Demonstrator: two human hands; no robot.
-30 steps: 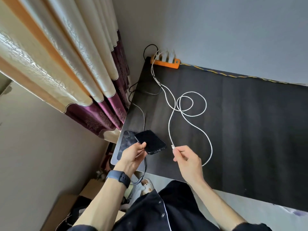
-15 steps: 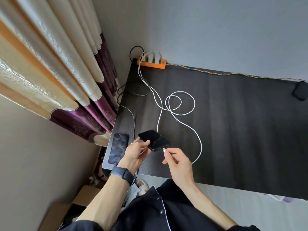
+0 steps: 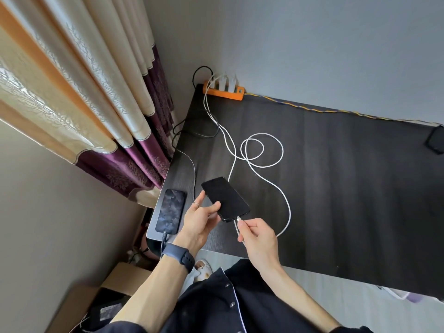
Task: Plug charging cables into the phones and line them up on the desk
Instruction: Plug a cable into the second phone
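My left hand (image 3: 201, 218) holds a black phone (image 3: 225, 199) just above the dark desk (image 3: 336, 188), screen up. My right hand (image 3: 258, 236) pinches the plug end of a white cable (image 3: 283, 195), and the plug sits at the phone's bottom port. That cable loops over the desk back to an orange power strip (image 3: 224, 92) at the far corner. A second phone (image 3: 170, 211) lies flat at the desk's left front corner with a dark cable (image 3: 193, 169) in its near end.
Another dark phone (image 3: 436, 140) lies at the desk's far right edge. Curtains (image 3: 96, 104) hang to the left of the desk. A cardboard box (image 3: 101, 301) sits on the floor below the left corner. A yellow-blue cord (image 3: 324, 110) runs along the back wall.
My right hand brought the white cable's plug from beside the phone up to its bottom port. My left hand kept its hold on the phone.
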